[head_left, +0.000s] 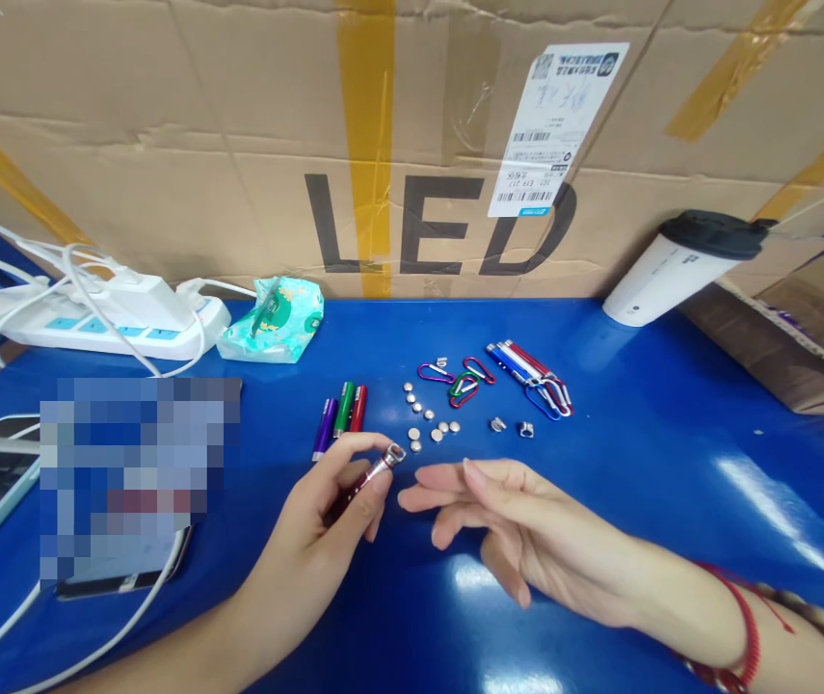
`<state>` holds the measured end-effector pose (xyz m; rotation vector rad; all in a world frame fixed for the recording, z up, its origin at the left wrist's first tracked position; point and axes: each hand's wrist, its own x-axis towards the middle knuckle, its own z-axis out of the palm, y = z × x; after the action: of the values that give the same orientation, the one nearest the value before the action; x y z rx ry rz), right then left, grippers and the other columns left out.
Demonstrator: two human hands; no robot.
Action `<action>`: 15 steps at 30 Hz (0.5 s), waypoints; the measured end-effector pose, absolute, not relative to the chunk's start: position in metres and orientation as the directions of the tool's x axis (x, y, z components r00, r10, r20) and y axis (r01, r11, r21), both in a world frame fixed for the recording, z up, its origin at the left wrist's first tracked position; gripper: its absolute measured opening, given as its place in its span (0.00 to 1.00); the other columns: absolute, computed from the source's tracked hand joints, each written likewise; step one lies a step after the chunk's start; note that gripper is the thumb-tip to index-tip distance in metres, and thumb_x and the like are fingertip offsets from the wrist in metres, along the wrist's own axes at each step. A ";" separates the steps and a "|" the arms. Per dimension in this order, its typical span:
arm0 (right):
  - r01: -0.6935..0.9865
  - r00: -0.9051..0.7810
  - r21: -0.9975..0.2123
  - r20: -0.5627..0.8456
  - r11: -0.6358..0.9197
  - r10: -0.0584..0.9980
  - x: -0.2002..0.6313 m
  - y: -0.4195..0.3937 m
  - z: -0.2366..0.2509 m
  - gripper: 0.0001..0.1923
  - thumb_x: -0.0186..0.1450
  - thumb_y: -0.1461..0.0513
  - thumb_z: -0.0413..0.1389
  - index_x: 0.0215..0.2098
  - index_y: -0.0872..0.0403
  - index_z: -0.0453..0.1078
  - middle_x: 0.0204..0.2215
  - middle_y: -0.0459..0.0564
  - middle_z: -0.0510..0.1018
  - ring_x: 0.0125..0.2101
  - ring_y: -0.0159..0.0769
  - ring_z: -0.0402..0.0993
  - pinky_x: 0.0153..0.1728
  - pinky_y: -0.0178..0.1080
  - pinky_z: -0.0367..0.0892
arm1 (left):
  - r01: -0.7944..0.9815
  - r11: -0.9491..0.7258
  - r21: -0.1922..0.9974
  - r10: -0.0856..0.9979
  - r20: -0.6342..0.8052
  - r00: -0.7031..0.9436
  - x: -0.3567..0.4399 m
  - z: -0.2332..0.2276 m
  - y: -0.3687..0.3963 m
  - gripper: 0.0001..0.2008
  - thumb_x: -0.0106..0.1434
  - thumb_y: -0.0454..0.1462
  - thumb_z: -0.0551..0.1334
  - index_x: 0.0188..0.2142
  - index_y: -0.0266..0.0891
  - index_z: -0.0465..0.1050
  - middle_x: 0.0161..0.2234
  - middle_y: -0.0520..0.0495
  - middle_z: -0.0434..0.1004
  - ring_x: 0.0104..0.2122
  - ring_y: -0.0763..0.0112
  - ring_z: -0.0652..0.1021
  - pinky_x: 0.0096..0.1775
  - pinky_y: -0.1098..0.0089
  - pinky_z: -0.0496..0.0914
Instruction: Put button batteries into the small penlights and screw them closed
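My left hand is closed round a small dark red keychain flashlight, its silver looped end pointing up and right. Facing it, my right hand is open, fingers apart, with nothing in it. Purple, green and red tubes lie just beyond my left hand. Several button cells are scattered past the fingertips. Two silver end pieces rest farther right. Behind them are coloured carabiners and several slim flashlights with carabiners attached.
A large cardboard box marked LED stands across the back. To the left are a power strip with white cables, a tissue pack and a partly pixelated device. A lidded cup leans beside an open carton on the right.
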<state>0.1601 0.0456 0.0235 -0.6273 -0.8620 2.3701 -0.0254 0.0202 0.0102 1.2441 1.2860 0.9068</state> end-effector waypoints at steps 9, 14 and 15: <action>-0.301 -0.717 -0.675 -0.306 -0.674 0.626 0.159 0.045 0.024 0.12 0.63 0.58 0.54 0.38 0.55 0.75 0.39 0.53 0.78 0.33 0.29 0.75 0.15 0.20 0.66 | 0.164 0.163 0.973 0.973 -0.186 0.136 -0.026 0.009 0.020 0.13 0.63 0.44 0.54 0.45 0.42 0.63 0.19 0.57 0.60 0.21 0.75 0.65 0.23 0.75 0.57; -0.315 -0.718 -0.675 -0.290 -0.667 0.632 0.160 0.045 0.024 0.09 0.61 0.60 0.56 0.35 0.55 0.76 0.33 0.51 0.79 0.27 0.25 0.73 0.14 0.20 0.66 | 0.175 0.149 0.973 0.974 -0.175 0.141 -0.026 0.011 0.020 0.11 0.63 0.43 0.54 0.43 0.42 0.65 0.18 0.57 0.59 0.20 0.75 0.65 0.23 0.75 0.57; -0.314 -0.720 -0.686 -0.279 -0.656 0.636 0.160 0.045 0.024 0.08 0.59 0.60 0.58 0.34 0.56 0.77 0.30 0.50 0.78 0.24 0.24 0.72 0.14 0.20 0.66 | 0.178 0.148 0.973 0.974 -0.174 0.142 -0.025 0.011 0.021 0.11 0.63 0.42 0.54 0.43 0.42 0.65 0.18 0.58 0.59 0.20 0.75 0.65 0.23 0.75 0.57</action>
<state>0.1599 0.0450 0.0243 -0.6919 -0.8421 2.3502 -0.0255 0.0207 0.0113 1.2766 1.2828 0.8899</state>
